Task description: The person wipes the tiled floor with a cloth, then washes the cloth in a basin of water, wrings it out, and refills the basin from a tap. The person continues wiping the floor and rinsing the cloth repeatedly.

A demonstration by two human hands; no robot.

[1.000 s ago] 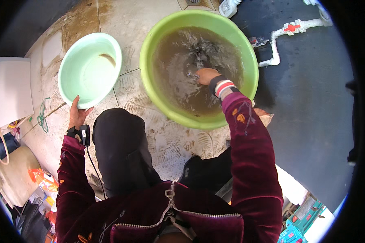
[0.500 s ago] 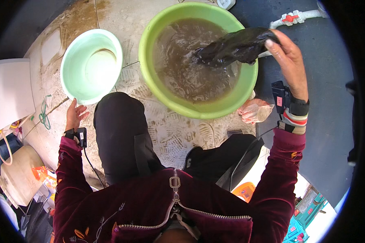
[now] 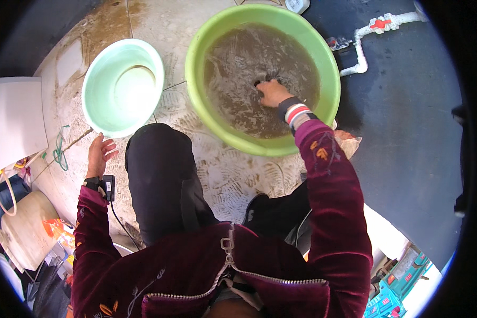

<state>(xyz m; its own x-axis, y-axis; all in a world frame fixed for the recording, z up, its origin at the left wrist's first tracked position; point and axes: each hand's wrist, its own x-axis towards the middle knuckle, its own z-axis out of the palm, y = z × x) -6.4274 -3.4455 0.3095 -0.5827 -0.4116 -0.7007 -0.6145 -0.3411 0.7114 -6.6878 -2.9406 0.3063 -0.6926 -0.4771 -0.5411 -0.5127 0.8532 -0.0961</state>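
Note:
My right hand [image 3: 274, 94] is at the surface of brown, murky water in the big green basin [image 3: 195, 106]. Its fingers are closed on a small dark bit of black cloth [image 3: 257, 83]; the rest of the cloth is hidden under the cloudy water. At the left, my left hand [image 3: 98, 155] is held with its fingers apart and nothing in it, just below the rim of a smaller mint-green basin [image 3: 93, 95]. That basin looks bare inside, with a bright patch of light at its bottom.
A white pipe with a red-handled valve [image 3: 380, 23] runs along the dark surface at the right. A plastic bag [image 3: 350, 142] lies beside the green basin. A thin green cord [image 3: 60, 151] is on the dirty tiled floor [image 3: 233, 175]. A white panel [image 3: 17, 122] stands at far left.
My right hand has swung left and down from beyond the green basin's right rim to the water, taking the lifted black cloth under. My left hand has hardly moved.

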